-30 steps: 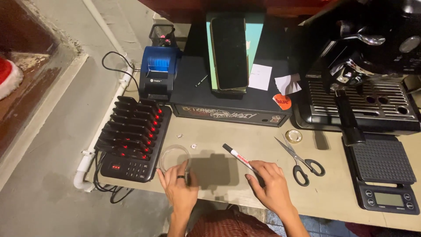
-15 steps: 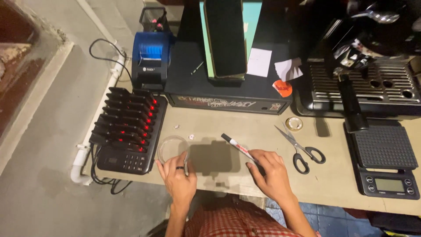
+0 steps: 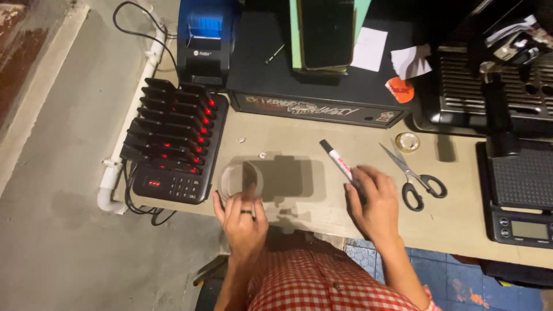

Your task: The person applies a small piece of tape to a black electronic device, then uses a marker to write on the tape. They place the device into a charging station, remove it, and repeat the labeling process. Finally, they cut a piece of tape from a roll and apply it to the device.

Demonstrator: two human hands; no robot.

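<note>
Both forearms reach forward and up from the body. The left hand (image 3: 242,222) lies palm down, fingers spread and curled, a dark ring on one finger. The right hand (image 3: 375,201) is palm down too, fingers bent and closed in a grip.

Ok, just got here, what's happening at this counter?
A person in a checked shirt works at a beige counter. The left hand holds a clear round lid or cup at the counter's near edge. The right hand grips a marker, its tip pointing away. Scissors lie just to the right, a rack of pagers to the left.
</note>
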